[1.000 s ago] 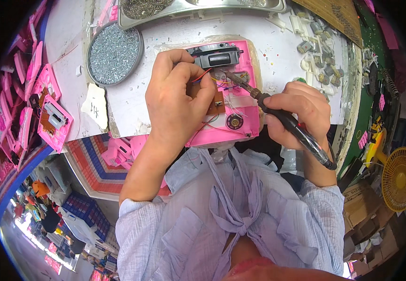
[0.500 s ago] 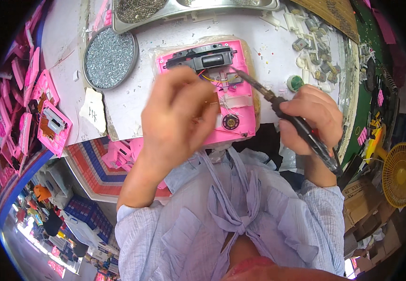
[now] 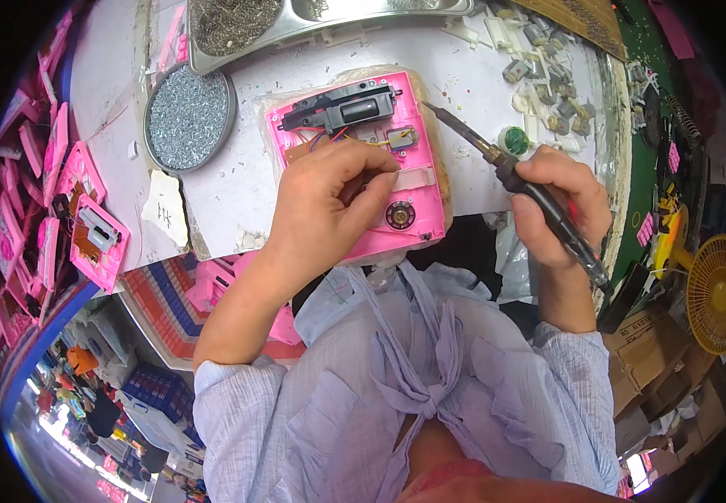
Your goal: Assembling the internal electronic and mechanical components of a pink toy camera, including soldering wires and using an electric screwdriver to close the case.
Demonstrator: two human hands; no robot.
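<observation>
A pink plastic casing (image 3: pixel 371 243) lies open on the bench in front of me, with a black mechanism (image 3: pixel 338 109) along its far side. Inside it are a small silver motor (image 3: pixel 401 138), thin coloured wires, a white strip (image 3: pixel 416 178) and a round speaker (image 3: pixel 400 215). My left hand (image 3: pixel 329 189) is over the casing's left half, thumb and forefinger pinched beside the white strip; what they hold, if anything, is too small to name. In my right hand (image 3: pixel 566 201) is a soldering iron (image 3: pixel 539 197), its tip just off the casing's far right edge.
A round dish of small screws (image 3: pixel 189 117) stands at left, near a metal tray (image 3: pixel 329 23) of small parts. Right of the casing are a small green-filled pot (image 3: pixel 514 140) and several loose motors (image 3: pixel 560 109). Pink casings (image 3: pixel 99 239) pile up far left; a yellow fan (image 3: pixel 715 293) is far right.
My left hand, blurred by motion before, has settled with its pinched fingers beside the white strip. The soldering iron's tip has drawn away from near the motor to beyond the casing's right edge.
</observation>
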